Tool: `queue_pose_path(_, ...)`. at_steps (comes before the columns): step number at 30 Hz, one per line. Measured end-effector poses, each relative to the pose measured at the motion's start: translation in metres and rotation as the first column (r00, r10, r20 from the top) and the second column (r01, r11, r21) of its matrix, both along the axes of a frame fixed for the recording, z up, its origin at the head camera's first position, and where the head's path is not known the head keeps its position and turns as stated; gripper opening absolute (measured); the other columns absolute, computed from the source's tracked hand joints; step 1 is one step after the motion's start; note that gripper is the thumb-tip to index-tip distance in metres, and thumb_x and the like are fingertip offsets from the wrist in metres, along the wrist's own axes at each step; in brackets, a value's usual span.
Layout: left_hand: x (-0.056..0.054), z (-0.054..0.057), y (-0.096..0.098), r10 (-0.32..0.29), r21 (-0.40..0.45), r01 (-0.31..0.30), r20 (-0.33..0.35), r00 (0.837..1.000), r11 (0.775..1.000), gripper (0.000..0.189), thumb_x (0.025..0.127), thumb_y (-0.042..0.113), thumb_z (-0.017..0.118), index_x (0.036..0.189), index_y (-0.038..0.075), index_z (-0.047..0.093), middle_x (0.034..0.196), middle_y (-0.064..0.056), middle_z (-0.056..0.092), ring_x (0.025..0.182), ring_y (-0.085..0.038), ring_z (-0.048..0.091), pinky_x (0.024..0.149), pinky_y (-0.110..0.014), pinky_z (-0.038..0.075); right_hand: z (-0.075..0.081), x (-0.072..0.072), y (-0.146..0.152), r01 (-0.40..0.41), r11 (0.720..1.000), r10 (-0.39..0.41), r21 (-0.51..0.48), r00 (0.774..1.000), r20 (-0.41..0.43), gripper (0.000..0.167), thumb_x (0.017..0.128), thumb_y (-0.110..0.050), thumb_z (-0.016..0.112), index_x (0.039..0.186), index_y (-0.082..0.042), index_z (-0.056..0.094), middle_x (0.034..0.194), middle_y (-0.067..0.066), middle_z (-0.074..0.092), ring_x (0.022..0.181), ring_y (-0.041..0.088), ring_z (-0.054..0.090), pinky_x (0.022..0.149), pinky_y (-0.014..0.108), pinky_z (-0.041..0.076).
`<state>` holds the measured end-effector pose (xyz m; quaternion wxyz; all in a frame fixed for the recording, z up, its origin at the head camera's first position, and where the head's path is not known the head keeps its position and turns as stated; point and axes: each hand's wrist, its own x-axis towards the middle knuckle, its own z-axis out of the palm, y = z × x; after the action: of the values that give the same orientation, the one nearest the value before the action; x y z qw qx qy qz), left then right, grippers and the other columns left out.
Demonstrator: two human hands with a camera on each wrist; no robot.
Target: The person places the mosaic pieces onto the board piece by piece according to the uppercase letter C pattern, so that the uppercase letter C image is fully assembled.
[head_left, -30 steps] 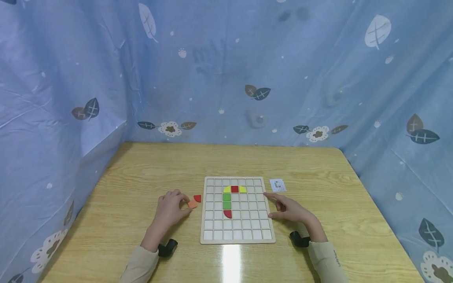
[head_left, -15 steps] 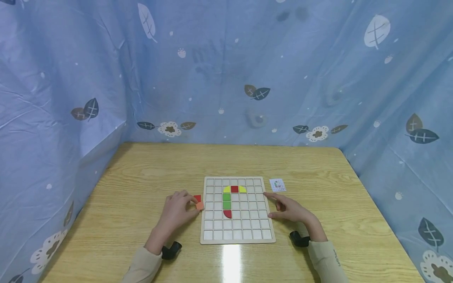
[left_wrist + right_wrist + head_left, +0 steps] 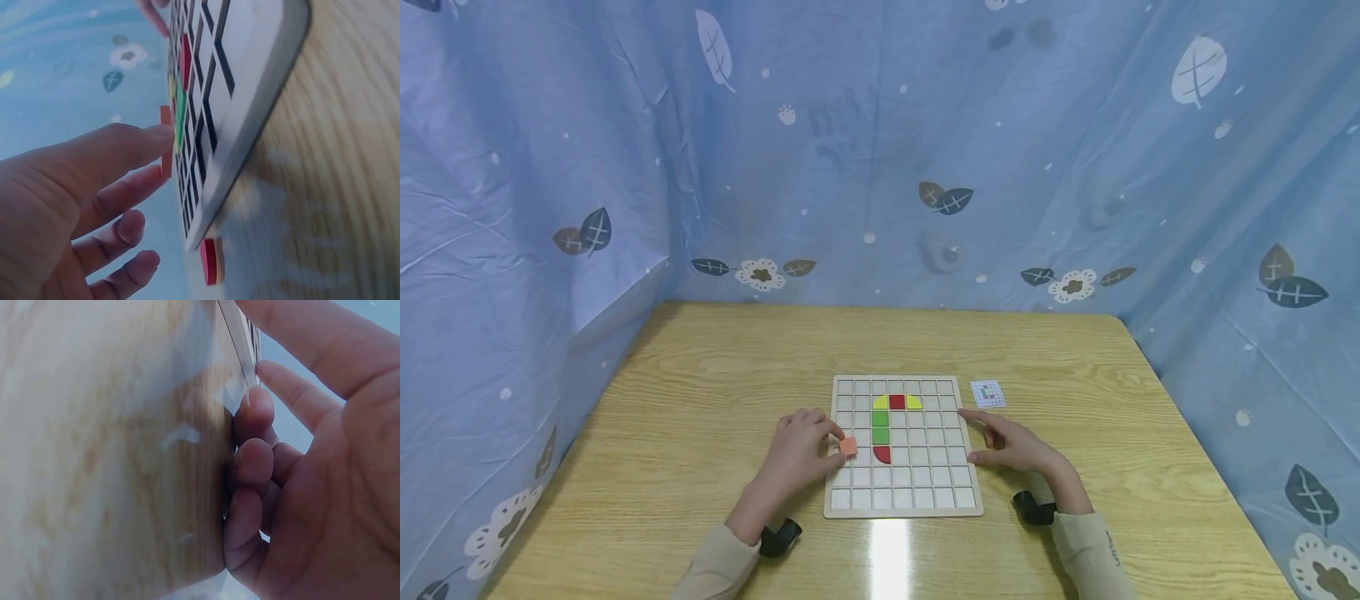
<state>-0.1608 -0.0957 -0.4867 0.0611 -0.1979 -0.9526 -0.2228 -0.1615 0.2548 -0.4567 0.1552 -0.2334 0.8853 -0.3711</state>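
Note:
My left hand (image 3: 800, 447) pinches an orange square tile (image 3: 848, 447) between thumb and forefinger, above the left columns of a pale grid board (image 3: 904, 513). On the board, two green tiles (image 3: 881, 427) stand in a column. Above them a red square (image 3: 897, 402) sits between two yellow quarter-round tiles (image 3: 913, 402), and a red quarter-round tile (image 3: 882, 455) lies below the greens. My right hand (image 3: 1021, 443) touches the board's right edge with thumb and forefinger spread apart; its other fingers are curled. In the left wrist view, a loose red tile (image 3: 210, 262) lies off the board.
A small printed card (image 3: 988, 393) with a coloured grid pattern lies right of the board's upper corner. The wooden table (image 3: 737, 342) ends at blue curtains (image 3: 865, 150) behind and on both sides. Black straps sit at both wrists.
My left hand has carried the orange tile rightward from the table to over the board's left side. It now covers the loose red tile in the head view. The right hand stays put.

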Motion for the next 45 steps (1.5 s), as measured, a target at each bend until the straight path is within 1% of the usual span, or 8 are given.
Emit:
queue_pose_path(6, 0.000, 0.000, 0.009, -0.054, -0.005, 0.054, -0.031, 0.998, 0.999, 0.020, 0.071, 0.037, 0.077, 0.083, 0.023, 0.068, 0.085, 0.006, 0.056, 0.082, -0.014, 0.046, 0.086, -0.048, 0.037, -0.014, -0.004, 0.004, 0.014, 1.000, -0.014, 0.004, 1.000, 0.001, 0.066, 0.083, -0.013, 0.069, 0.139, 0.003, 0.037, 0.078, 0.022, 0.047, 0.067, 0.023, 0.039, 0.058, 0.023, 0.031)
queue_pose_path(10, 0.000, 0.000, 0.015, -0.086, -0.009, 0.086, -0.035, 0.996, 0.996, 0.019, 0.071, 0.035, 0.077, 0.083, 0.024, 0.068, 0.084, 0.007, 0.056, 0.081, -0.014, 0.045, 0.085, -0.047, 0.037, -0.032, -0.010, 0.010, 0.028, 0.999, -0.028, 0.020, 0.999, -0.015, 0.068, 0.082, -0.018, 0.070, 0.140, -0.003, 0.037, 0.078, 0.015, 0.047, 0.066, 0.016, 0.038, 0.057, 0.022, 0.031)
queue_pose_path(14, -0.001, -0.001, 0.022, -0.113, -0.021, 0.112, -0.040, 0.993, 0.993, 0.018, 0.071, 0.035, 0.077, 0.083, 0.024, 0.069, 0.082, 0.008, 0.055, 0.079, -0.013, 0.045, 0.084, -0.046, 0.038, -0.040, -0.013, 0.015, 0.027, 1.000, -0.027, 0.006, 1.000, -0.011, 0.069, 0.081, -0.025, 0.071, 0.140, -0.008, 0.039, 0.077, 0.008, 0.046, 0.066, 0.009, 0.037, 0.057, 0.022, 0.032)
queue_pose_path(22, -0.006, -0.005, 0.035, -0.155, -0.069, 0.151, -0.063, 0.986, 0.986, 0.018, 0.071, 0.037, 0.075, 0.084, 0.026, 0.069, 0.084, 0.008, 0.056, 0.078, -0.013, 0.045, 0.080, -0.044, 0.038, -0.041, -0.014, 0.017, 0.021, 1.000, -0.021, -0.018, 1.000, -0.005, 0.069, 0.082, -0.023, 0.070, 0.140, -0.006, 0.038, 0.077, 0.008, 0.047, 0.065, 0.010, 0.036, 0.056, 0.022, 0.031)
queue_pose_path(26, -0.007, -0.004, 0.042, -0.167, -0.068, 0.163, -0.045, 0.985, 0.984, 0.018, 0.073, 0.039, 0.074, 0.084, 0.027, 0.068, 0.089, 0.008, 0.058, 0.082, -0.014, 0.048, 0.080, -0.044, 0.038, -0.041, -0.014, 0.018, 0.019, 1.000, -0.019, -0.013, 1.000, -0.002, 0.069, 0.082, -0.025, 0.070, 0.141, -0.007, 0.038, 0.078, 0.008, 0.047, 0.066, 0.009, 0.037, 0.056, 0.022, 0.032)
queue_pose_path(36, -0.010, -0.006, 0.055, -0.184, -0.076, 0.181, -0.027, 0.983, 0.981, 0.019, 0.073, 0.042, 0.075, 0.085, 0.028, 0.069, 0.087, 0.011, 0.057, 0.087, -0.014, 0.050, 0.085, -0.045, 0.038, -0.041, -0.015, 0.019, 0.016, 1.000, -0.016, 0.024, 1.000, -0.018, 0.071, 0.082, -0.032, 0.069, 0.142, -0.012, 0.038, 0.077, 0.001, 0.045, 0.066, 0.006, 0.039, 0.057, 0.021, 0.035)
queue_pose_path(43, -0.012, -0.008, 0.062, -0.187, -0.091, 0.186, 0.000, 0.982, 0.978, 0.020, 0.073, 0.043, 0.074, 0.085, 0.028, 0.070, 0.078, 0.011, 0.049, 0.079, -0.011, 0.043, 0.082, -0.040, 0.036, -0.041, -0.015, 0.018, 0.028, 0.999, -0.028, 0.026, 1.000, -0.009, 0.071, 0.082, -0.032, 0.069, 0.142, -0.013, 0.038, 0.078, 0.001, 0.045, 0.066, 0.007, 0.038, 0.058, 0.022, 0.034)
queue_pose_path(45, -0.012, -0.009, 0.064, -0.187, -0.087, 0.187, 0.005, 0.982, 0.979, 0.019, 0.073, 0.042, 0.075, 0.084, 0.026, 0.070, 0.077, 0.011, 0.048, 0.077, -0.010, 0.040, 0.081, -0.040, 0.035, -0.031, -0.011, 0.013, 0.024, 1.000, -0.024, 0.014, 1.000, -0.004, 0.069, 0.082, -0.027, 0.070, 0.141, -0.009, 0.038, 0.078, 0.006, 0.046, 0.066, 0.009, 0.039, 0.058, 0.021, 0.033)
